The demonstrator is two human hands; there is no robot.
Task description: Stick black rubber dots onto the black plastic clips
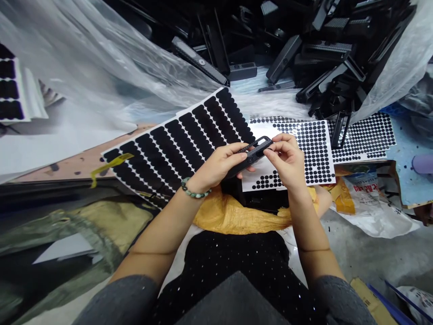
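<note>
Slotted black carbon-textured plastic part (251, 154) gripped in both hands, tilted, upper end toward the right, held above the lap and in front of the pad sheets. Left hand (219, 166) closed around the lower end. Right hand (283, 159) closed in a tight pinch on the upper end. Hands close together, part bridging the small gap between them. Stone-bead bracelet (195, 188) on the left wrist. Grey sleeves (118, 302) at the bottom of the view, forearms bare.

Just beyond the left hand: large white backing sheet (111, 155) carrying rows of black round pads, lying at a slant on a wooden board (67, 166). Strip of yellow tape (111, 167) at its lower left corner. Just beyond the right hand: smaller white sheet (321, 174) of small black dots, with a bare white patch near the hands. Further right, just beside it: third sheet of small black dots (361, 137).

Beyond the sheets: heap of black carbon-textured parts (324, 58), jumbled at various angles, with clear plastic sheeting (101, 58) spread to its left. Far left: another sheet of black pads (11, 85).

Below the hands: yellow woven sack (237, 216) across the lap, over black sparkled clothing (219, 266). Lower right: printed plastic bag (368, 198) on a concrete floor (382, 246).
</note>
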